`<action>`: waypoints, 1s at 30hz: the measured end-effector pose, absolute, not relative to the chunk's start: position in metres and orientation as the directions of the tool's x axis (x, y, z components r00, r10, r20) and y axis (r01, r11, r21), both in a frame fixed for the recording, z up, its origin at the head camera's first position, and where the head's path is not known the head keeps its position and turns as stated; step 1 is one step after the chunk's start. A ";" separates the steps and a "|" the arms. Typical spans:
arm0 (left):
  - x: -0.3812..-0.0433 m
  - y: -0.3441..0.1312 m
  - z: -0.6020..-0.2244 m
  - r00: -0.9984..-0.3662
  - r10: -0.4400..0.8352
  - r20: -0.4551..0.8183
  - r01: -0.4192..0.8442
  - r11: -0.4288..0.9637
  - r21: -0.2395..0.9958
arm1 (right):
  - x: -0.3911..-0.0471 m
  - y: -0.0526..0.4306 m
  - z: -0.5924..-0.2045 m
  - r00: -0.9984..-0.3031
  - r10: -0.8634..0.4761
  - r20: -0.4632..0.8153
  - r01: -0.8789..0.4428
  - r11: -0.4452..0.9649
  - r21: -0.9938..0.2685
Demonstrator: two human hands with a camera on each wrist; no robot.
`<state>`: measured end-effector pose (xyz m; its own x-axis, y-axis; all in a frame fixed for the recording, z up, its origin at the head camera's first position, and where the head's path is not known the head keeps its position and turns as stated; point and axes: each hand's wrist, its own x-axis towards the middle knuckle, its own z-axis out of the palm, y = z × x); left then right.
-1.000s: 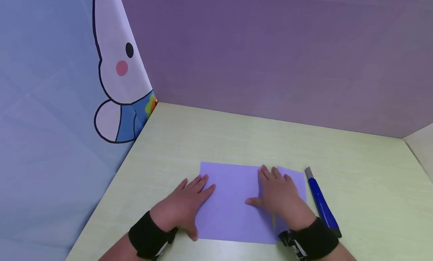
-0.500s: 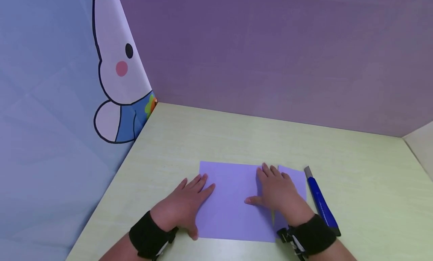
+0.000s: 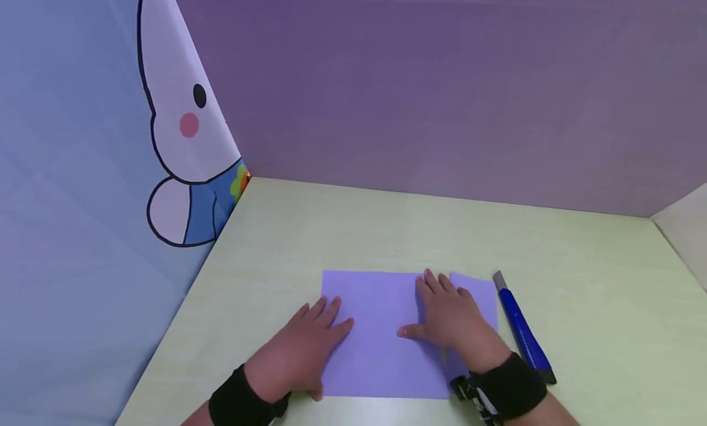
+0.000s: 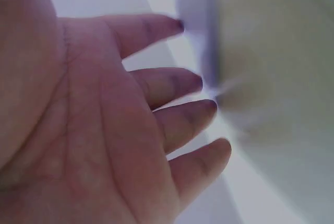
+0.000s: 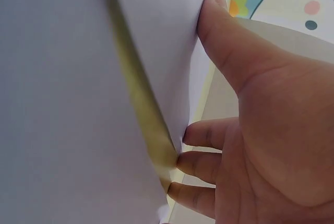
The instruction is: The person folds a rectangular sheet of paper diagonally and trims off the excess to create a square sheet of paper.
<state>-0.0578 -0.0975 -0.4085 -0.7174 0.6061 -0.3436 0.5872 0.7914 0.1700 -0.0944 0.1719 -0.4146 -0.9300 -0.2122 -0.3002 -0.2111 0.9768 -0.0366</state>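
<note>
A large purple paper sheet (image 3: 370, 334) lies flat before me, with a narrower purple paper strip (image 3: 479, 297) at its right. Between the two runs a thin gap, through which the table shows in the right wrist view. My left hand (image 3: 295, 355) rests with spread fingers over the sheet's left edge. Near the gap, my right hand (image 3: 450, 318) presses on the paper, fingers extended and thumb out to the left; it hides part of the gap. Right of the strip lies a blue utility knife (image 3: 523, 331) with its grey tip pointing away; neither hand touches it.
The pale wooden table (image 3: 353, 229) ends at a purple back wall (image 3: 420, 94). A blue cloth with a cartoon rabbit (image 3: 185, 137) borders the left side, and a white panel (image 3: 685, 229) stands at the far right. Both wrists wear black bands.
The head view has shifted slightly, so the backdrop sits a little lower at left. Both hands, the paper pieces and the knife keep nearly the same places relative to each other.
</note>
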 end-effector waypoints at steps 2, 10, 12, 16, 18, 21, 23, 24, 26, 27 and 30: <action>-0.044 -0.092 -0.405 -0.705 0.642 -0.302 0.647 0.756 0.097 | -0.094 0.171 -0.414 -0.930 -0.216 -0.299 -0.217 0.976 -0.031; -0.008 -0.087 -0.407 -0.690 0.668 -0.280 0.699 0.715 -0.019 | -0.093 0.169 -0.410 -0.928 -0.218 -0.304 -0.231 0.973 0.008; -0.004 -0.094 -0.409 -0.686 0.668 -0.289 0.703 0.711 -0.022 | -0.093 0.170 -0.408 -0.928 -0.220 -0.302 -0.231 0.973 0.003; -0.002 -0.102 -0.412 -0.680 0.678 -0.280 0.711 0.702 -0.026 | -0.094 0.175 -0.405 -0.932 -0.213 -0.294 -0.218 0.976 -0.015; -0.002 -0.100 -0.413 -0.682 0.686 -0.253 0.714 0.699 -0.031 | -0.096 0.179 -0.404 -0.934 -0.207 -0.290 -0.210 0.977 -0.021; -0.004 -0.094 -0.413 -0.688 0.683 -0.244 0.710 0.704 -0.031 | -0.097 0.187 -0.404 -0.936 -0.215 -0.279 -0.205 0.977 -0.065; -0.005 -0.092 -0.414 -0.697 0.669 -0.260 0.695 0.719 -0.014 | -0.095 0.192 -0.406 -0.939 -0.209 -0.272 -0.184 0.976 -0.114; -0.005 -0.092 -0.414 -0.701 0.661 -0.268 0.688 0.726 -0.006 | -0.093 0.195 -0.407 -0.942 -0.203 -0.266 -0.174 0.976 -0.129; -0.004 -0.094 -0.413 -0.704 0.649 -0.289 0.675 0.738 0.014 | -0.085 0.205 -0.408 -0.952 -0.174 -0.250 -0.143 0.980 -0.138; -0.005 -0.096 -0.413 -0.708 0.640 -0.299 0.664 0.748 0.027 | -0.080 0.210 -0.409 -0.958 -0.157 -0.242 -0.129 0.983 -0.128; -0.007 -0.105 -0.412 -0.718 0.611 -0.334 0.632 0.773 0.055 | -0.062 0.227 -0.409 -0.965 -0.132 -0.225 -0.118 0.990 -0.072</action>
<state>-0.0067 -0.1045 -0.4119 -0.7176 0.6113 -0.3337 0.6325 0.7726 0.0553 -0.0623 0.2272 -0.4087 -0.9655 -0.1316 -0.2247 -0.1182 0.9904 -0.0719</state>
